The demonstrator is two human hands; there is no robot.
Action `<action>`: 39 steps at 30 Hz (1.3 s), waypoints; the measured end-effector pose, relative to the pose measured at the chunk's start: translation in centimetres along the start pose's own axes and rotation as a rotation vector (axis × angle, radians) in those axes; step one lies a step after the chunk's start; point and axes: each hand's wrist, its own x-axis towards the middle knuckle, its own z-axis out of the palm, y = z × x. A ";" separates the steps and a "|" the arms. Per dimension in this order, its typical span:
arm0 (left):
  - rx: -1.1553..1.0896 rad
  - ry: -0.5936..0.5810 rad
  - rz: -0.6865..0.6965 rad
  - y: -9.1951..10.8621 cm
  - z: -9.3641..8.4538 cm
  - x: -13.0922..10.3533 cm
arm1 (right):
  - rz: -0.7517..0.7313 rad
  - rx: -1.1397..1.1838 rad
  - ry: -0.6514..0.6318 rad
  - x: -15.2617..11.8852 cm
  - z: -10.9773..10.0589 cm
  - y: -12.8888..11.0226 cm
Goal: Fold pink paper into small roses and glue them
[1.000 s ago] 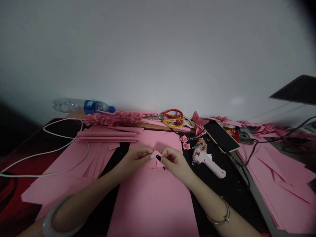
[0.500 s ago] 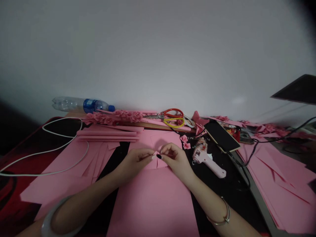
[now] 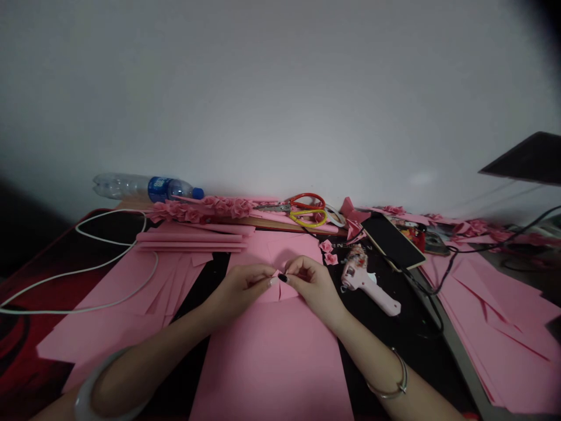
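Note:
My left hand (image 3: pixel 242 287) and my right hand (image 3: pixel 314 287) meet in the middle of the head view. Thumb and fingers of both are pinched on a small pink paper piece (image 3: pixel 277 273), mostly hidden by the fingertips. Just below the hands lie cut pink paper pieces (image 3: pixel 267 296) with a dark slit between them. These rest on a large pink sheet (image 3: pixel 272 362) that runs toward me. Two small folded paper flowers (image 3: pixel 328 251) sit beyond my right hand, and a pink glue gun (image 3: pixel 370 286) lies to its right.
Scissors (image 3: pixel 309 210) with red and yellow handles lie at the back beside paper roses (image 3: pixel 232 207). A plastic bottle (image 3: pixel 149 187) lies by the wall. Rolled paper (image 3: pixel 193 241) and a white cable (image 3: pixel 109 307) are left; a phone (image 3: pixel 393 241) and pink sheets (image 3: pixel 495 339) are right.
Almost nothing differs. Both hands keep their pinch on the small paper piece, with only a slight shift of the fingers.

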 end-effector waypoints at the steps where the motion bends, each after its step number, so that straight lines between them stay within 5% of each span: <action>1: 0.003 -0.001 0.002 0.0 0.0 0.0 | 0.003 -0.002 0.002 0.0 0.0 0.0; 39: 0.038 -0.028 -0.020 0.8 0.2 -0.1 | 0.009 -0.032 0.068 -0.4 0.8 0.0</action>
